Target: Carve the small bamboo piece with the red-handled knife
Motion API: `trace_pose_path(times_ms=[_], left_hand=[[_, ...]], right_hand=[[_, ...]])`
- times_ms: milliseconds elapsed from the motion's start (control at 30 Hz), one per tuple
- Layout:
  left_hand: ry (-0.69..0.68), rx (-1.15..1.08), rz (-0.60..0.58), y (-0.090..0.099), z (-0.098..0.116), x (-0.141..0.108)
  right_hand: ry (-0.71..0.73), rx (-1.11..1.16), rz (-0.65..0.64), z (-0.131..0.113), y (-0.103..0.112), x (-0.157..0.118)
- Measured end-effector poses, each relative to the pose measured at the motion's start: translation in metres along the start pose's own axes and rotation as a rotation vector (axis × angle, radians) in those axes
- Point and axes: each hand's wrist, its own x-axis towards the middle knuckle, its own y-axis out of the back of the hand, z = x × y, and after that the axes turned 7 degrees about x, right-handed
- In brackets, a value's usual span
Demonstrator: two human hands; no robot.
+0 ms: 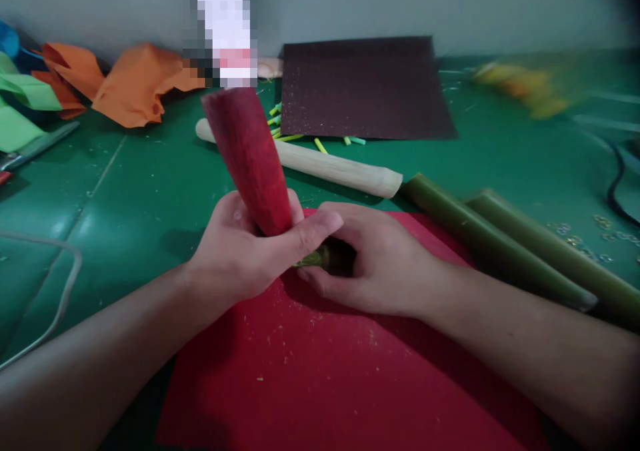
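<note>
A red tapered cylinder [253, 161] leans up and to the left out of my left hand [245, 244], whose fingers are closed round its lower end. The cylinder's top end meets a blurred-out white patch. My right hand [375, 258] is closed on a short green piece [316, 258] just right of the cylinder's lower end; the hands cover most of this piece. Both hands are over a red sheet [340, 378] sprinkled with small pale shavings.
Beyond my hands lie a pale stick [340, 168], a dark brown sheet [365, 91] and crumpled orange material [135, 84]. Two green stalks [500, 238] lie at the right. A grey cable [73, 284] curves along the left; scissors [43, 148] rest farther back.
</note>
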Motion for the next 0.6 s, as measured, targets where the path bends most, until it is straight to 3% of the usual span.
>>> trace_pose_path(times_ms=[200, 300, 500, 600], left_hand=[[0.039, -0.048, 0.109, -0.001, -0.002, -0.002], [0.075, -0.074, 0.117, 0.0, 0.0, -0.003], [0.085, -0.183, 0.001, -0.002, -0.002, -0.007], [0.072, -0.379, -0.067, -0.004, -0.008, -0.01]], right_hand=[[0.053, -0.084, 0.048, -0.003, -0.001, -0.004], [0.128, -0.156, 0.229, -0.01, 0.001, -0.007], [0.252, -0.145, 0.523, -0.037, 0.008, -0.008], [0.25, -0.146, 0.52, -0.054, 0.005, -0.003]])
